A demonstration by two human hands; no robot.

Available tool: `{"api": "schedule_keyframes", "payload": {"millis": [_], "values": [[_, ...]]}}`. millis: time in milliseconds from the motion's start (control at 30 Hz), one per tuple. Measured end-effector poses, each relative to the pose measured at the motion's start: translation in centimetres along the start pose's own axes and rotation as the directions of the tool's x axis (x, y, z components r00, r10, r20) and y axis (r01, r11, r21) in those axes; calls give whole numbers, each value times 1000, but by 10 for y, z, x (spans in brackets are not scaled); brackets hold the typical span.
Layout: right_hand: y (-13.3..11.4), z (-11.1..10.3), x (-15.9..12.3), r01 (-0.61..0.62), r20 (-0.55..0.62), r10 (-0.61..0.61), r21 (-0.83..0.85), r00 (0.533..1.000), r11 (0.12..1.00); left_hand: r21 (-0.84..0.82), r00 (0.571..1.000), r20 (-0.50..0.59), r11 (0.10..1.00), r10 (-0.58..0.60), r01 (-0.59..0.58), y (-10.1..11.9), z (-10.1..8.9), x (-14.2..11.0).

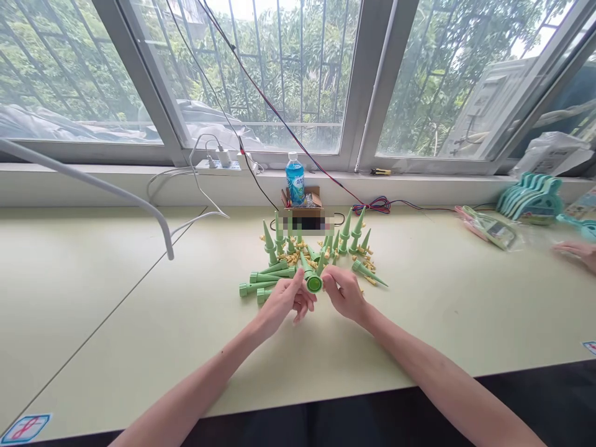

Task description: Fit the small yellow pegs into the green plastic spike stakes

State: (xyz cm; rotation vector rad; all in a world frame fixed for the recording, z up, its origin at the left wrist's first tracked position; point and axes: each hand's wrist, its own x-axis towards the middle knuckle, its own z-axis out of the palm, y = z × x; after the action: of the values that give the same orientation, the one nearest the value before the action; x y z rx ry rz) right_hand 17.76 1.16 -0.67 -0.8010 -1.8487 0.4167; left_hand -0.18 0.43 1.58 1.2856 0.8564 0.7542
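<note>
Between thumb and fingers, my left hand (286, 298) holds a green plastic watering spike (315, 284), its round open end facing me. My right hand (344, 292) is closed right beside that end, at its right side; whatever its curled fingers pinch is hidden. Behind both hands, several green spikes (357, 231) stand point up. More green spikes (265, 277) lie flat to the left, and a single spike (370, 273) lies to the right. Small yellow plastic valves (292, 257) are scattered among the standing ones.
A bottle of blue liquid (295, 180) stands in a small cardboard box (316, 198) by the windowsill. Coiled cable (377, 205) lies at the back. To the right are teal hangers (531, 197), a bagged item (493, 230) and another person's hand (577, 251). A grey tube (116, 189) reaches in from the left.
</note>
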Motion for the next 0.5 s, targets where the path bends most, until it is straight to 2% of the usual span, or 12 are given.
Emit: {"api": "schedule_keyframes", "payload": {"millis": [100, 333, 433, 500], "values": [[1, 0, 0, 22, 46, -22, 6, 999, 1000, -41, 998, 60, 999, -33, 36, 0, 0, 0], [6, 0, 0, -12, 69, 11, 12, 998, 1000, -24, 999, 42, 999, 25, -24, -3, -3, 0], [7, 0, 0, -25, 87, 25, -3, 996, 1000, 41, 997, 26, 996, 73, -74, 1, -3, -2], [7, 1, 0, -36, 98, 37, -13, 994, 999, 148, 994, 9, 983, 111, -111, 3, -2, -4]]}}
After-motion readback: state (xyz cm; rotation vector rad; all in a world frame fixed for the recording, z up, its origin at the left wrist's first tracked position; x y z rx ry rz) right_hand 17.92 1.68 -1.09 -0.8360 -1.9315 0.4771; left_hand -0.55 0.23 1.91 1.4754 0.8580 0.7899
